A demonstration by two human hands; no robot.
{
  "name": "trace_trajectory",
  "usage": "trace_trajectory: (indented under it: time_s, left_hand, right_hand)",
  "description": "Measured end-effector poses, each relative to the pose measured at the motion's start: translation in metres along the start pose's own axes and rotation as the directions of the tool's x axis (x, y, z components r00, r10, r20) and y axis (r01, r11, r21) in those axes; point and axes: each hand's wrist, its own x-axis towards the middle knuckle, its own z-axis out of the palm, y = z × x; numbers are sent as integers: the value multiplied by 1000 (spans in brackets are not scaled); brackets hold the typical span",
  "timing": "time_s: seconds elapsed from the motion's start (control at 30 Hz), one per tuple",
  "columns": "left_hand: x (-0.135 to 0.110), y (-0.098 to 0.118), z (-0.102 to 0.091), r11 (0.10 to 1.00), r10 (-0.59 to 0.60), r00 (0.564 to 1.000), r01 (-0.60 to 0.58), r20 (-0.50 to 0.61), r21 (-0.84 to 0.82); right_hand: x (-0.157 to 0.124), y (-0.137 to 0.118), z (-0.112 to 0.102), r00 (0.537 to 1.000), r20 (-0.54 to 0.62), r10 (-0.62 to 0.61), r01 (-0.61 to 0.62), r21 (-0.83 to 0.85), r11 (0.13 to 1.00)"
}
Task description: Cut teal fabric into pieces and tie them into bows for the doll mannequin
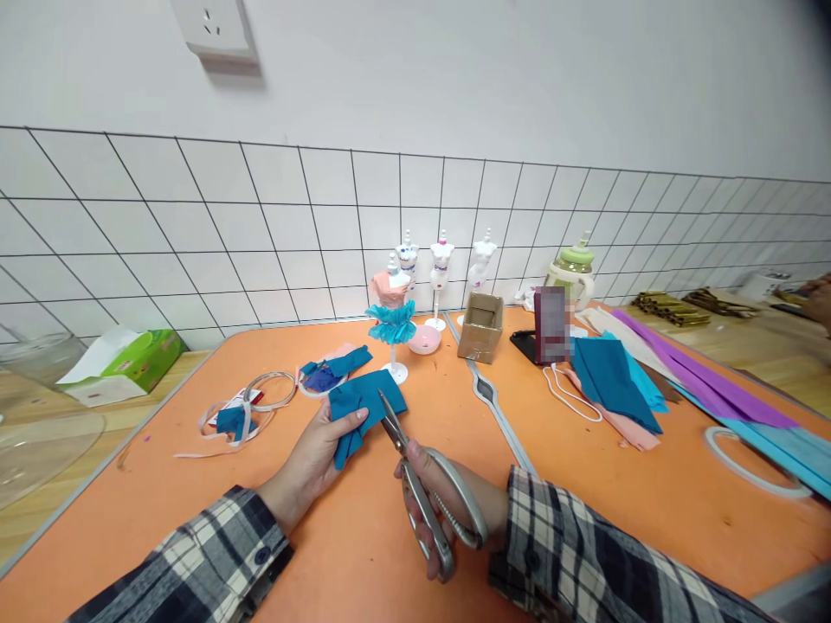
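My left hand point(318, 450) is closed on a piece of teal crepe paper point(371, 396), thumb on top, above the orange table. In my right hand point(425, 497) are metal scissors point(432, 502), their blades pointing up and left across the paper's right part. Whether the blades are parted around the paper I cannot tell. Just behind the paper stands a small white dress form point(393, 322) wearing a pink top and a ruffled turquoise skirt. To the left of the paper, teal and blue scraps point(325, 372) lie in a shallow dish.
Several bare or lightly decorated mini dress forms point(441, 260) stand at the back, near a pink bowl point(425, 339) and a small cardboard box point(480, 329). A phone point(551, 324), a green-lidded bottle point(575, 264) and coloured paper sheets point(610, 381) are on the right. Rings point(273, 391) and ribbon lie left.
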Motion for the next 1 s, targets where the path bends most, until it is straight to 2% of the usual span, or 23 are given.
trace_trajectory:
  time_s: [0.3, 0.43, 0.77, 1.0]
  left_hand:
    - [-5, -2, 3, 999, 1, 1000, 0, -8, 37]
    - [-4, -2, 2, 996, 4, 999, 1, -54, 84]
    - [2, -2, -1, 989, -146, 986, 147, -78, 0]
    - [2, -3, -2, 998, -63, 996, 62, -68, -18]
  right_hand:
    - [4, 6, -3, 995, -24, -98, 96, -65, 993]
    - [3, 8, -5, 996, -41, -83, 78, -102, 992]
    - [-1, 6, -8, 991, -86, -106, 85, -225, 971]
    - [1, 6, -9, 998, -32, -48, 42, -180, 983]
